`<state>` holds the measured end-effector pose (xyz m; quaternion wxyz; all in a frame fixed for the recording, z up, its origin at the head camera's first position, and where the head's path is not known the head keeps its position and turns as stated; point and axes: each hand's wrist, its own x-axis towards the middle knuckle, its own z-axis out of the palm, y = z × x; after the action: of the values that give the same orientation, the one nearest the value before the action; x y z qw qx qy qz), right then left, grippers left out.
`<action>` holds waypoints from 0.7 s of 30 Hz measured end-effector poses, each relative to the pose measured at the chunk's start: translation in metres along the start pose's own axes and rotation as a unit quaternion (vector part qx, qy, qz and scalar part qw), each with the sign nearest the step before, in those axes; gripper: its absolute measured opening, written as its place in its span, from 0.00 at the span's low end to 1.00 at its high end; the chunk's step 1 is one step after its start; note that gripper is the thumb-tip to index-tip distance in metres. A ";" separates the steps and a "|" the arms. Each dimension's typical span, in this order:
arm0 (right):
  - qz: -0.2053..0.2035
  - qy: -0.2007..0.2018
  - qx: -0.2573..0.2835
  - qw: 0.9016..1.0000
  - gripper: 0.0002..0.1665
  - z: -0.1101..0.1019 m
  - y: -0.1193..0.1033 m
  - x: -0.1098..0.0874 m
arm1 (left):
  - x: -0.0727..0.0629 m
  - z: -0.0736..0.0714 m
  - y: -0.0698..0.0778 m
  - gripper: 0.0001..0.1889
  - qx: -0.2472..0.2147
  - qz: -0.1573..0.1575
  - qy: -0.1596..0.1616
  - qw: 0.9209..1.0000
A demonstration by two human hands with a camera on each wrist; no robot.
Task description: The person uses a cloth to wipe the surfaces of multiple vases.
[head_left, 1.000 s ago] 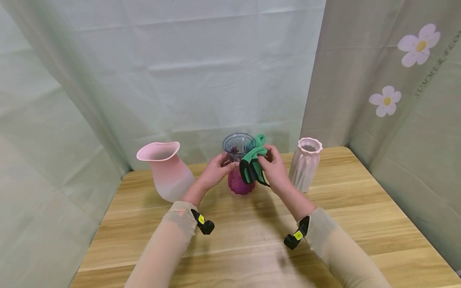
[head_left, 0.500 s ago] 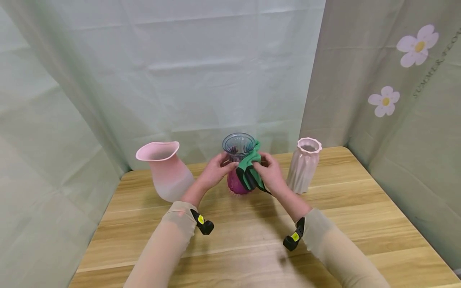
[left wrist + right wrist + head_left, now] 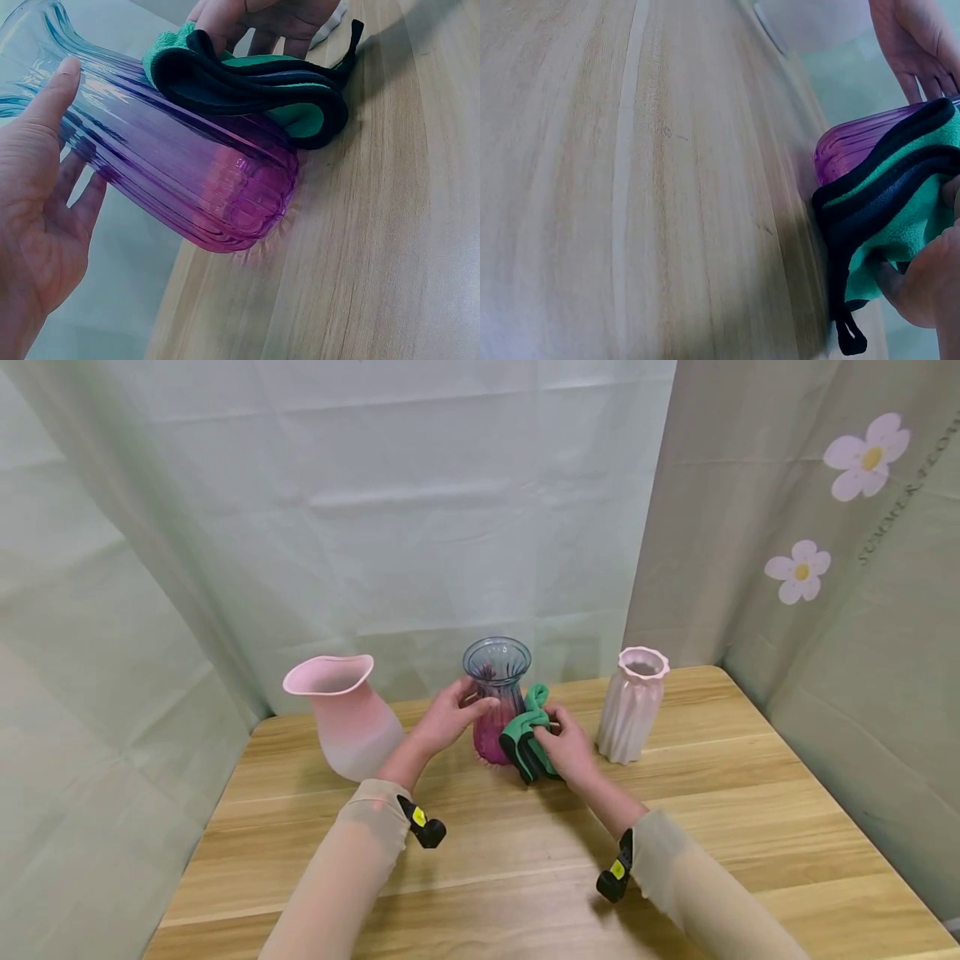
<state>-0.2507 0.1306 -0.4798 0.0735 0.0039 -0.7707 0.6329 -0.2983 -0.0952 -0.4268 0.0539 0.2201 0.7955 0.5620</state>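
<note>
A ribbed glass vase (image 3: 491, 727), blue at its flared rim and magenta at its base, stands upright on the wooden table. My left hand (image 3: 452, 714) grips the vase's neck from the left, thumb in front and fingers behind, as the left wrist view also shows (image 3: 45, 195). In my right hand (image 3: 567, 745) is a bunched green cloth (image 3: 527, 731) with black edging and a small loop, pinched between thumb and fingers. The cloth lies against the lower right side of the vase and covers part of it in the right wrist view.
Left of the glass vase stands a pink-to-white vase (image 3: 352, 727) with a wavy flared mouth. To the right is a pale pink pleated vase (image 3: 633, 710), close beyond my right hand. A curtain (image 3: 450, 527) hangs behind the table's (image 3: 495, 877) back edge.
My right hand has brought the cloth down along the vase's right side, from near the rim to the lower body. The left hand keeps its grip in the same place.
</note>
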 end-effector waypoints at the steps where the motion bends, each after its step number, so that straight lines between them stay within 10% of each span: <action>1: 0.000 0.002 -0.001 1.000 0.19 0.000 0.000 0.000 | 0.000 0.000 0.000 0.34 0.001 0.000 -0.001 1.000; 21: -0.038 0.013 0.077 0.996 0.15 0.004 -0.060 0.009 | 0.000 0.001 0.000 0.30 0.009 -0.003 0.003 1.000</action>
<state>-0.2542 0.1156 -0.4212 0.1070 0.0304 -0.7183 0.6868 -0.2980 -0.0946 -0.4269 0.0513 0.2161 0.8015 0.5552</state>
